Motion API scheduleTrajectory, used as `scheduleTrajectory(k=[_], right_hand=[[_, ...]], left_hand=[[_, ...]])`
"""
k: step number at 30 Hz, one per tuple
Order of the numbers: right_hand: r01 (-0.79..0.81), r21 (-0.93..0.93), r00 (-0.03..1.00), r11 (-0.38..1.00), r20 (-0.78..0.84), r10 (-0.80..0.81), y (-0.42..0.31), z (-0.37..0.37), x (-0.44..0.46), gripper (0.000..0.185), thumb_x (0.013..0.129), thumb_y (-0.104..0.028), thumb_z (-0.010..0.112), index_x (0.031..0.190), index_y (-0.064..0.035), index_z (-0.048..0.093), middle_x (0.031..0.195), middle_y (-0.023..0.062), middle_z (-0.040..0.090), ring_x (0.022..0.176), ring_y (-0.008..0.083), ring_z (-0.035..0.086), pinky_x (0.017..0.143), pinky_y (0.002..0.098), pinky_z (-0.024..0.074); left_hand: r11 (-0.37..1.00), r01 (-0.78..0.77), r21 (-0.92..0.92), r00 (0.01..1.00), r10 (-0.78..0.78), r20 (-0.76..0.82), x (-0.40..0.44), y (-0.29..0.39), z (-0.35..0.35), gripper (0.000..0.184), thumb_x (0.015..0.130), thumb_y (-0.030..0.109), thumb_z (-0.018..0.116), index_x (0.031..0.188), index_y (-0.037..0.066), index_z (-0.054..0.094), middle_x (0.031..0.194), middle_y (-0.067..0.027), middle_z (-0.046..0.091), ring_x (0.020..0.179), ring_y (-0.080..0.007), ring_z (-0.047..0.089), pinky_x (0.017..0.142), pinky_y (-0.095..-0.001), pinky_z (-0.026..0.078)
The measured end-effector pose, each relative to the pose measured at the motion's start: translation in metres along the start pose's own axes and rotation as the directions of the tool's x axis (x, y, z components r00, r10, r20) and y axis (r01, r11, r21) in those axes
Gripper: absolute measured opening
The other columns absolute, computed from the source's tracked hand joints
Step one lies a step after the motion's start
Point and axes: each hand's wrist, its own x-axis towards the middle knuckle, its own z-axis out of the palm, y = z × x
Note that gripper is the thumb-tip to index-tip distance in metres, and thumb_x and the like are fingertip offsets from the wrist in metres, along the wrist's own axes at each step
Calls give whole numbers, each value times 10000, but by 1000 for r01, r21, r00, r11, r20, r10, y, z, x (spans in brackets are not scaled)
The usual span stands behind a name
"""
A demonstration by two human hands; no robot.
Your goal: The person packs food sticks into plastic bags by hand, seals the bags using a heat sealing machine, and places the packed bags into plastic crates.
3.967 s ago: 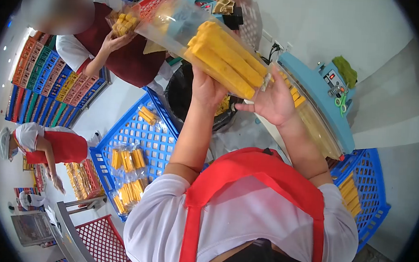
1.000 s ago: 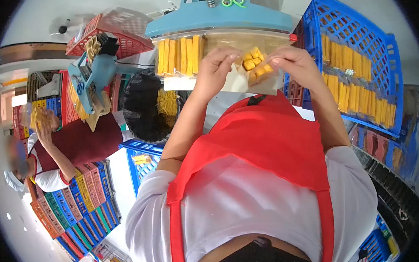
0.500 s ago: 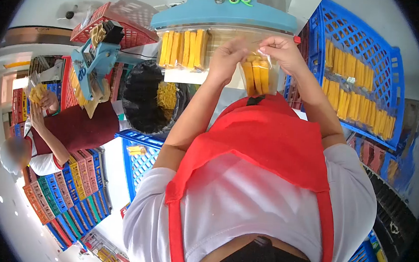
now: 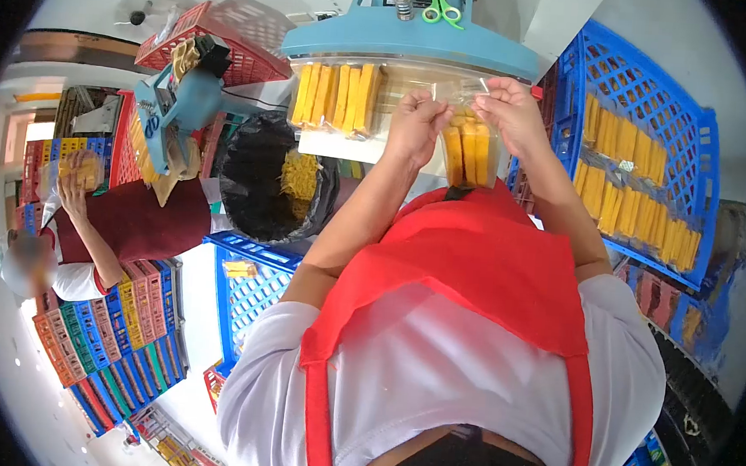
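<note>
A clear plastic bag of yellow sticks (image 4: pixel 470 152) hangs upright in front of my red apron. My left hand (image 4: pixel 418 126) pinches the left side of its open top edge. On the other side, my right hand (image 4: pixel 512 115) grips the top right corner between thumb and fingers. Right in front of both hands is a blue sealing machine (image 4: pixel 410 40) with a long bar. Filled bags of yellow sticks (image 4: pixel 337 97) lie against that bar, to the left of my left hand.
Green scissors (image 4: pixel 442 12) and a small metal item rest on the machine. At right stands a blue crate (image 4: pixel 646 92) of filled bags. A black-lined bin (image 4: pixel 253 174) with yellow scraps is at left. Further left, a co-worker (image 4: pixel 91 237) handles a bag beside another sealer.
My left hand has moved to the bag's top edge and the fingers of both hands now grip it. The view has shifted slightly. The co-worker's hand and bag have moved.
</note>
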Motion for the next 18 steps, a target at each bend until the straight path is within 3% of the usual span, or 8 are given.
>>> scheduleTrajectory(k=[4, 5, 6, 7, 9, 12, 16, 18], right_hand=[[-14, -70, 1000, 997, -25, 12, -5, -7, -1, 311, 722, -6, 602, 993, -1, 448, 840, 96, 573, 758, 125, 561, 678, 219, 452], [23, -89, 1000, 996, 3, -23, -3, -10, 0, 282, 724, -10, 602, 970, -4, 465, 841, 89, 573, 766, 124, 559, 687, 223, 449], [58, -105, 998, 993, 30, -55, -2, -11, 0, 252, 725, -13, 602, 947, -8, 482, 842, 82, 573, 773, 123, 556, 696, 226, 445], [64, -100, 998, 993, 25, -61, -3, -12, 1, 252, 725, -13, 602, 947, -8, 482, 842, 82, 573, 773, 123, 556, 696, 226, 445], [66, -156, 995, 986, 86, -53, -4, -13, -1, 211, 731, -24, 599, 919, -9, 503, 845, 62, 575, 784, 115, 549, 702, 222, 441], [50, -156, 981, 986, 195, -19, -2, -16, 5, 241, 743, -41, 589, 967, -2, 510, 850, 51, 576, 787, 111, 545, 723, 226, 433], [101, -52, 980, 994, 176, -90, -2, -10, 2, 233, 760, -80, 582, 972, 6, 541, 841, 40, 581, 780, 103, 538, 731, 230, 420], [-4, -319, 943, 948, 315, 109, 2, -21, 1, 211, 766, -128, 588, 933, 0, 582, 838, 33, 585, 779, 95, 528, 734, 231, 407]], left_hand=[[998, -57, -13, 991, 59, 121, 2, -6, -10, 129, 773, -58, 487, 828, 56, 513, 921, -84, 532, 825, -192, 546, 796, -274, 440], [941, -193, 277, 974, 150, 170, 3, -6, -15, 111, 774, -49, 490, 803, 45, 542, 910, -73, 542, 823, -191, 545, 801, -275, 426], [785, -319, 531, 945, 219, 244, 2, -2, -14, 108, 775, -39, 493, 778, 35, 572, 898, -62, 553, 822, -190, 543, 806, -276, 412], [782, -320, 535, 944, 214, 251, 4, 5, -12, 108, 775, -39, 493, 778, 35, 572, 898, -62, 553, 822, -190, 543, 806, -276, 412], [320, -578, 751, 809, 102, 579, 5, 22, -7, 133, 787, -3, 496, 818, 14, 624, 917, -42, 579, 864, -168, 533, 820, -272, 387], [560, -429, 709, 798, -132, 588, 8, 38, 13, 205, 803, 47, 505, 981, 29, 605, 919, -39, 605, 870, -118, 529, 796, -245, 401], [456, -309, 834, 895, -158, 417, 9, 35, 20, 219, 796, 74, 534, 1002, 41, 602, 923, -38, 618, 833, -77, 533, 747, -219, 422], [455, -404, 794, 882, -37, 470, 11, 25, 18, 229, 789, 86, 553, 1009, 41, 599, 879, -33, 629, 772, -60, 534, 694, -202, 437]])
